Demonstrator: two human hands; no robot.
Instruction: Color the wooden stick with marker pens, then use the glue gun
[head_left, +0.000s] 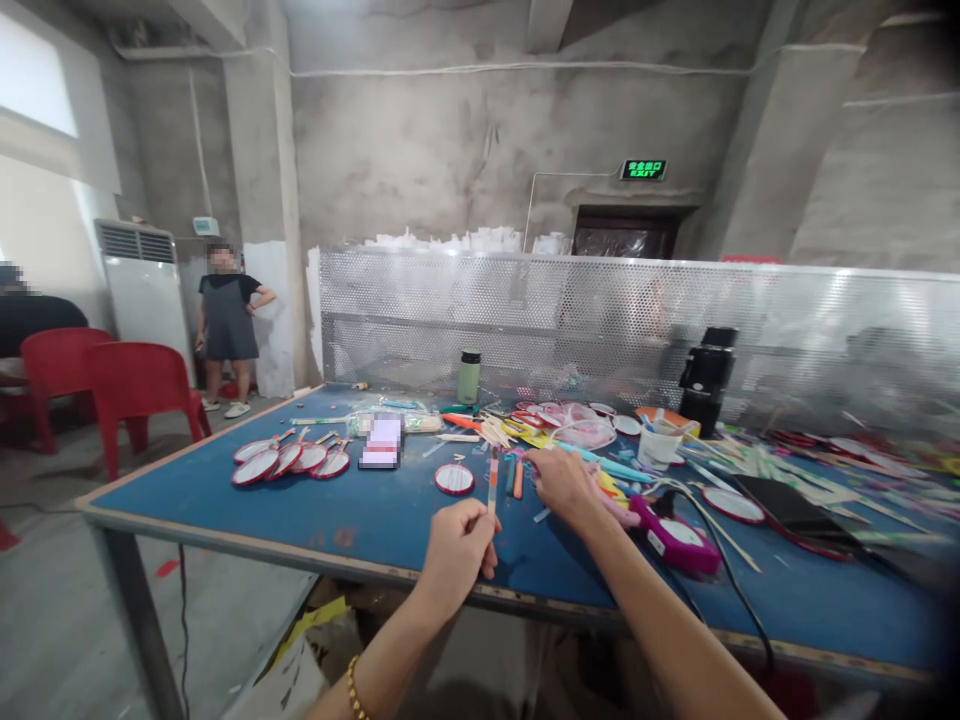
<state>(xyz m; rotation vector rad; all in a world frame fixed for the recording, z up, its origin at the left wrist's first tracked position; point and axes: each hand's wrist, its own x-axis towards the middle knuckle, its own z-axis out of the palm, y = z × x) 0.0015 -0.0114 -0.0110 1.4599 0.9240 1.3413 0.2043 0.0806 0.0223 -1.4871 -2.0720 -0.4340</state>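
Observation:
My left hand point(459, 550) is closed round the lower end of a thin flat stick point(493, 490), which stands upright with an orange band and a dark tip. My right hand point(562, 485) reaches over small loose pieces on the table, its fingers bent and drawn together; whatever they pinch is too small to make out. Between the two hands lie an orange pen-like piece point(518, 479) and a teal one point(511, 472). Left of the stick, a round white disc with a red rim point(454, 479) lies flat on the blue table.
Several red-rimmed round paddles point(292, 460) overlap at the left, near a phone point(381, 442). A green bottle point(469, 377) and a black flask point(706, 380) stand at the back. Right are a white cup point(660, 442), a purple power strip point(679, 538) with cables, and scattered sticks.

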